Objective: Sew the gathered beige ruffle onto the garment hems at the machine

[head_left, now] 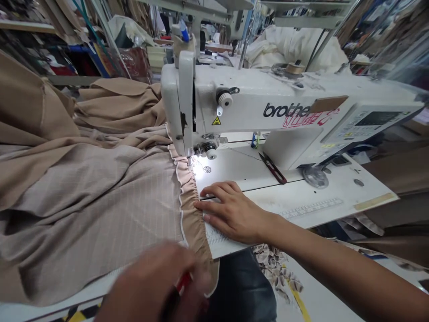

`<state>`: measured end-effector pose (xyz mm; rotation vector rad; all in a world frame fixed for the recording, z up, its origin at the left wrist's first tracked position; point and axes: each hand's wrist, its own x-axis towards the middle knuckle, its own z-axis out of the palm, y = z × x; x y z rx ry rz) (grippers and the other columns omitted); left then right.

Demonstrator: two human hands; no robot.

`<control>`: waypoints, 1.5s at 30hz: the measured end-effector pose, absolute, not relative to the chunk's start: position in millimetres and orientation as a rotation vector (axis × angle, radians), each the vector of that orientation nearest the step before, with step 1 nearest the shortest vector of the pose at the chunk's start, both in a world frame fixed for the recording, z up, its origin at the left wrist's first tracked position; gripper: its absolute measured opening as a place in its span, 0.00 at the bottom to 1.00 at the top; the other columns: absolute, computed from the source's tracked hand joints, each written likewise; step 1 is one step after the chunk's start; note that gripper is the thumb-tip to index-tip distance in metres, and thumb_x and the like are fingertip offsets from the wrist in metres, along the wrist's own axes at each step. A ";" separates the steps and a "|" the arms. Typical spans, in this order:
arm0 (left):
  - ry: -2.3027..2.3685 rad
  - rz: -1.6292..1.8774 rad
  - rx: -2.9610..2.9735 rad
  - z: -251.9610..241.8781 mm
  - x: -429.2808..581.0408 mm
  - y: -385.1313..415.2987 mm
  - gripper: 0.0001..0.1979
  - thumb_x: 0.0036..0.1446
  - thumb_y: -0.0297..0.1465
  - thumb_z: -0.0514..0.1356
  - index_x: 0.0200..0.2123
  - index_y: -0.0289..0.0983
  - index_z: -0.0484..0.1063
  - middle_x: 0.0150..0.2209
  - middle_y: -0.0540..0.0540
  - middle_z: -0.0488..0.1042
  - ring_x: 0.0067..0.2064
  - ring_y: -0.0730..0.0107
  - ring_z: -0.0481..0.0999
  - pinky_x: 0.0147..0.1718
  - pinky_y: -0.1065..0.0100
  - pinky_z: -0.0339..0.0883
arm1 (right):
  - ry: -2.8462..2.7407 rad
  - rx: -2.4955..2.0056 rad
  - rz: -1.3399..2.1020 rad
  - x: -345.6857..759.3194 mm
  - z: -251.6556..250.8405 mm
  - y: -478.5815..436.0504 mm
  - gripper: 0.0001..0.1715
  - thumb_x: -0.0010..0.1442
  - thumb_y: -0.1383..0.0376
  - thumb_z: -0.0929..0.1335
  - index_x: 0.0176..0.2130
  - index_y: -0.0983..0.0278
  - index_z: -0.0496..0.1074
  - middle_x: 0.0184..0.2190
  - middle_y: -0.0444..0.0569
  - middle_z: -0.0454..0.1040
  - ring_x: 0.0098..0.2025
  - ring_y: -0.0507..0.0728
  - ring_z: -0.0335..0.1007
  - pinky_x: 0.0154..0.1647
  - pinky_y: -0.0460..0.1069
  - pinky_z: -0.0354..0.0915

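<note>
My right hand [231,212] lies flat on the sewing machine's white bed, fingers stretched out and fingertips on the edge of a gathered ruffle strip [192,217]. The ruffle runs from under the needle area [190,162] down toward me, beside a wide striped greyish-beige fabric [134,197]. At the bottom, my left hand [157,281] is smeared by motion and hangs in front of the ruffle's lower end. Its fingers look curled around a red and dark object [183,282] too blurred to name.
A white Brother sewing machine [248,94] spans the view, its lamp lit. Dark red thread snips [273,169] lie on the bed near a small blue-green bobbin-like item [255,139]. Brown cloth [120,100] is heaped behind left. Ruffled scraps [276,268] lie at lower right.
</note>
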<state>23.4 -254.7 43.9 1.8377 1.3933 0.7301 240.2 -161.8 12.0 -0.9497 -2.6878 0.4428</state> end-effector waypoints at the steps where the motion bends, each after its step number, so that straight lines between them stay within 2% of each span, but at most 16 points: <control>1: 1.397 0.763 1.935 43.6 17.1 -232.0 0.17 0.69 0.44 0.54 0.44 0.44 0.80 0.43 0.44 0.82 0.47 0.55 0.80 0.52 0.54 0.73 | -2.688 -0.953 0.450 239.8 12.8 -161.9 0.22 0.74 0.59 0.64 0.62 0.63 0.73 0.60 0.58 0.70 0.61 0.65 0.63 0.63 0.64 0.55; 2: 1.362 0.780 2.152 40.7 11.5 -207.7 0.20 0.70 0.44 0.51 0.48 0.41 0.79 0.47 0.41 0.81 0.50 0.53 0.79 0.54 0.52 0.71 | -2.686 -0.954 0.453 239.4 13.4 -162.0 0.21 0.74 0.60 0.64 0.62 0.63 0.73 0.60 0.58 0.70 0.61 0.65 0.63 0.63 0.63 0.55; 4: 1.426 0.621 2.598 30.4 2.5 -162.0 0.26 0.71 0.43 0.46 0.49 0.34 0.78 0.50 0.34 0.80 0.53 0.44 0.78 0.54 0.42 0.70 | -2.676 -0.957 0.451 238.8 13.5 -162.1 0.21 0.74 0.60 0.64 0.62 0.63 0.73 0.60 0.58 0.70 0.61 0.65 0.63 0.63 0.63 0.55; 5: 1.464 0.613 2.650 24.9 -0.8 -144.2 0.26 0.71 0.43 0.46 0.49 0.31 0.78 0.53 0.30 0.79 0.55 0.39 0.76 0.55 0.37 0.67 | -2.669 -0.958 0.451 238.7 13.0 -162.0 0.21 0.74 0.60 0.64 0.61 0.62 0.73 0.60 0.58 0.70 0.60 0.64 0.63 0.63 0.63 0.55; 7: 1.506 0.630 2.766 16.1 -4.8 -124.1 0.25 0.71 0.40 0.47 0.50 0.29 0.77 0.55 0.27 0.77 0.59 0.36 0.73 0.58 0.34 0.63 | -2.661 -0.944 0.451 238.5 11.9 -161.5 0.21 0.75 0.59 0.64 0.61 0.62 0.73 0.60 0.57 0.71 0.60 0.65 0.63 0.63 0.63 0.55; 10: 1.358 0.636 2.949 8.7 -5.8 -125.9 0.20 0.72 0.35 0.50 0.55 0.30 0.74 0.55 0.32 0.78 0.59 0.44 0.73 0.60 0.41 0.62 | -2.661 -0.922 0.456 238.2 11.6 -160.2 0.20 0.75 0.59 0.64 0.61 0.62 0.73 0.60 0.57 0.71 0.61 0.65 0.63 0.63 0.63 0.55; 12: 1.301 0.576 2.973 4.1 -5.4 -134.7 0.20 0.72 0.35 0.50 0.57 0.29 0.71 0.56 0.33 0.77 0.58 0.47 0.74 0.59 0.44 0.63 | -2.665 -0.926 0.459 238.0 12.7 -159.5 0.20 0.75 0.59 0.64 0.60 0.63 0.73 0.60 0.57 0.71 0.61 0.65 0.63 0.63 0.63 0.55; 21: 1.355 0.589 2.924 -16.2 -8.6 -136.4 0.24 0.73 0.38 0.49 0.61 0.27 0.69 0.62 0.30 0.73 0.64 0.45 0.70 0.64 0.43 0.57 | -2.685 -0.909 0.462 238.5 14.1 -155.5 0.21 0.75 0.58 0.62 0.61 0.61 0.72 0.60 0.55 0.71 0.62 0.64 0.62 0.64 0.63 0.55; 26: 1.399 0.529 2.888 -12.6 -8.0 -117.9 0.26 0.72 0.40 0.48 0.61 0.28 0.70 0.62 0.29 0.73 0.64 0.42 0.69 0.63 0.39 0.58 | -2.693 -0.953 0.406 235.4 11.5 -140.5 0.22 0.76 0.57 0.62 0.62 0.62 0.72 0.61 0.57 0.71 0.64 0.65 0.61 0.65 0.65 0.55; 29: 1.387 0.601 2.963 -6.7 -6.1 -117.1 0.24 0.72 0.38 0.49 0.58 0.26 0.72 0.60 0.27 0.74 0.63 0.38 0.70 0.62 0.38 0.60 | -2.694 -0.957 0.395 233.6 10.3 -133.9 0.22 0.75 0.57 0.62 0.62 0.62 0.71 0.61 0.58 0.70 0.65 0.65 0.61 0.66 0.65 0.54; 32: 1.305 0.650 3.022 -5.5 -3.4 -128.6 0.21 0.71 0.34 0.51 0.58 0.25 0.71 0.57 0.28 0.76 0.60 0.41 0.72 0.62 0.41 0.59 | -2.705 -0.943 0.392 233.4 10.4 -133.0 0.23 0.76 0.57 0.62 0.63 0.62 0.70 0.61 0.58 0.70 0.65 0.66 0.60 0.66 0.66 0.54; 34: 1.291 0.618 2.996 -9.5 -2.8 -137.1 0.22 0.73 0.35 0.49 0.59 0.25 0.70 0.57 0.29 0.76 0.60 0.44 0.73 0.62 0.42 0.58 | -2.714 -0.942 0.391 233.9 11.4 -134.1 0.22 0.76 0.58 0.62 0.62 0.62 0.71 0.61 0.58 0.70 0.65 0.66 0.60 0.66 0.66 0.54; 39: 1.349 0.568 2.918 -20.8 -5.4 -137.4 0.25 0.74 0.38 0.46 0.61 0.27 0.68 0.62 0.31 0.73 0.65 0.45 0.68 0.66 0.41 0.51 | -2.725 -0.951 0.388 234.3 11.9 -130.4 0.21 0.76 0.58 0.61 0.61 0.62 0.71 0.61 0.57 0.70 0.65 0.66 0.59 0.66 0.66 0.53; 45: 1.375 0.577 2.929 -17.7 -7.7 -112.9 0.28 0.75 0.40 0.43 0.59 0.26 0.71 0.59 0.28 0.75 0.61 0.40 0.72 0.59 0.39 0.58 | -2.700 -1.045 0.274 228.5 6.0 -111.2 0.23 0.77 0.55 0.60 0.62 0.60 0.72 0.61 0.56 0.70 0.63 0.65 0.61 0.66 0.64 0.53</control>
